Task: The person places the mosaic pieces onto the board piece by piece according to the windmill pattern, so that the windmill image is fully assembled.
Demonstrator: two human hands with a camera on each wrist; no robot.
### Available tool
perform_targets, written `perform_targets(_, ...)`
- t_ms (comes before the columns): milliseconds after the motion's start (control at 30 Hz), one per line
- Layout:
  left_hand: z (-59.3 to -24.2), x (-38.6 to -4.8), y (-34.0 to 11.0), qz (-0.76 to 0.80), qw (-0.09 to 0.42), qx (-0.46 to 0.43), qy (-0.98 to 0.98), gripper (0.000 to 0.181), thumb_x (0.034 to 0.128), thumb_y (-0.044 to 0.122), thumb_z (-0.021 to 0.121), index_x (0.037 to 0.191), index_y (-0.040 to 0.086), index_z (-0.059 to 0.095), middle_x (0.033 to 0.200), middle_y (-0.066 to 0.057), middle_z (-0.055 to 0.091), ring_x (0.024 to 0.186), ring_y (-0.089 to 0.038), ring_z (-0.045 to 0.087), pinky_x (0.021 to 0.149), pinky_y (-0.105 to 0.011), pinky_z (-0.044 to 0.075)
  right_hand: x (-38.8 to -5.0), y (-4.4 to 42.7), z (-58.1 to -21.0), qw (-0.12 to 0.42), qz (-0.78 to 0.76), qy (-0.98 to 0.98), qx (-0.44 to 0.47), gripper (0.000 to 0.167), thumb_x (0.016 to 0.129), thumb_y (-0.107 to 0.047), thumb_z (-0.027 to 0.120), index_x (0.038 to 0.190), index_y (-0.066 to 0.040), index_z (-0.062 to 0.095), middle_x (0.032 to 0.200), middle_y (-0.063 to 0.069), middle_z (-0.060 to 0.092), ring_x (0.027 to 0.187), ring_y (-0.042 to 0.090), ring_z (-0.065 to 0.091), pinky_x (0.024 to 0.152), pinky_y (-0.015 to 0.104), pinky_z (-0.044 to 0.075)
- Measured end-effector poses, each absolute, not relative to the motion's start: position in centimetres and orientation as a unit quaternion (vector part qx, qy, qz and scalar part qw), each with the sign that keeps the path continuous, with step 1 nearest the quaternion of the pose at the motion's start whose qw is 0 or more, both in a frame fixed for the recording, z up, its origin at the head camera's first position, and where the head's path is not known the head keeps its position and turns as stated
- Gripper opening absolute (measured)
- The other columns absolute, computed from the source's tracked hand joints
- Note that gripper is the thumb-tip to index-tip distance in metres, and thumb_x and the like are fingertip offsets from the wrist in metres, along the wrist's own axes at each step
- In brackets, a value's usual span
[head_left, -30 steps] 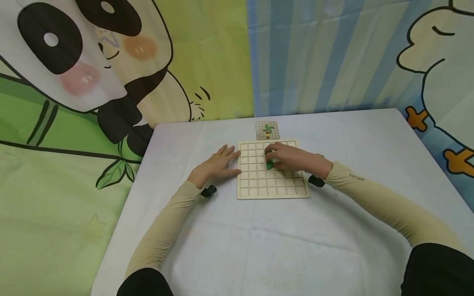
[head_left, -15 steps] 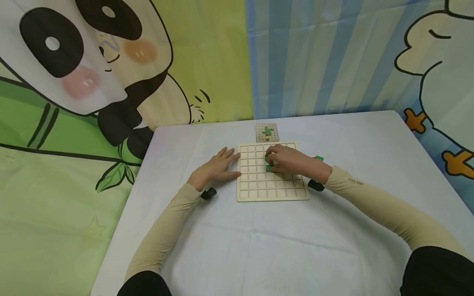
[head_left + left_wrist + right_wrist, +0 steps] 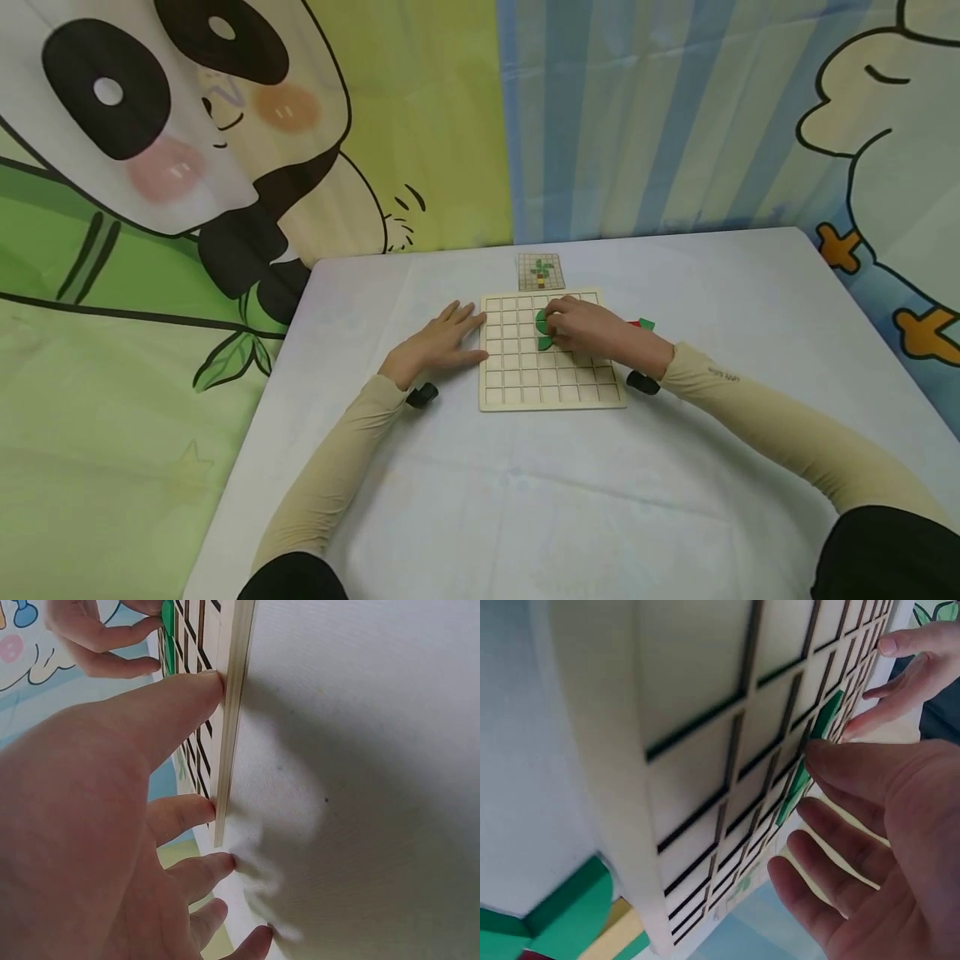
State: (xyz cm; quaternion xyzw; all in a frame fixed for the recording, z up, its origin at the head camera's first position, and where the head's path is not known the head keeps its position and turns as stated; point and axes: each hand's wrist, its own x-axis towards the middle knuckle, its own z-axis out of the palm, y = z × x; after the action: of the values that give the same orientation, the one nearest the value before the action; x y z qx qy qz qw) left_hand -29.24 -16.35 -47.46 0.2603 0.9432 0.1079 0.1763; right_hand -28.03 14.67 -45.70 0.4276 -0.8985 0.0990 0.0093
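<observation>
In the head view a pale square grid board (image 3: 555,387) lies on the white table, with a rounded green piece (image 3: 541,322) and a leaf-shaped green piece (image 3: 545,343) flat in its cells. My left hand (image 3: 438,343) spreads its fingers at the board's left edge. In the left wrist view its thumb and one finger touch that edge. Over the board's right part reaches my right hand (image 3: 585,327). The right wrist view puts its thumb tip against the green pieces (image 3: 799,780), other fingers loosely bent and apart; its index fingertip is partly hidden.
A small pattern card (image 3: 541,272) with a printed plant lies behind the board. Beyond my right wrist, green pieces (image 3: 647,324) and a red piece (image 3: 633,323) lie beside the board; a yellow piece (image 3: 615,930) shows there too. Printed curtains back the table.
My right hand has shifted slightly right, and more of the green pieces on the board shows. Loose pieces past its wrist came into view. My left hand stays at the board's edge.
</observation>
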Motion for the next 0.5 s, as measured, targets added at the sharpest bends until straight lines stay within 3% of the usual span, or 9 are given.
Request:
perform_targets(233, -47.41, -29.22, -16.38, 0.107, 0.171, 0.259, 0.944, 0.084, 0.0959, 0.064, 0.052, 0.162, 0.024, 0.020, 0.171, -0.009, 0.008, 0.158, -0.033, -0.004, 0.126, -0.057, 0.015, -27.86, 14.58, -46.24, 0.057, 0.099, -0.896, 0.430, 0.003, 0.091, -0.008, 0.073, 0.091, -0.009, 0.071, 0.119, 0.014, 0.064, 0.107, 0.029, 0.060, 0.085, 0.038, 0.055)
perform_targets(500, -47.39, -29.15, -16.29, 0.111, 0.180, 0.254, 0.944, 0.085, 0.0955, 0.063, 0.054, 0.162, 0.023, 0.021, 0.171, -0.009, 0.009, 0.158, -0.032, -0.004, 0.126, -0.057, 0.014, -27.75, 14.59, -46.56, 0.053, 0.124, -0.894, 0.427, 0.006, 0.092, -0.006, 0.072, 0.096, -0.010, 0.075, 0.119, 0.012, 0.065, 0.108, 0.027, 0.060, 0.080, 0.035, 0.057)
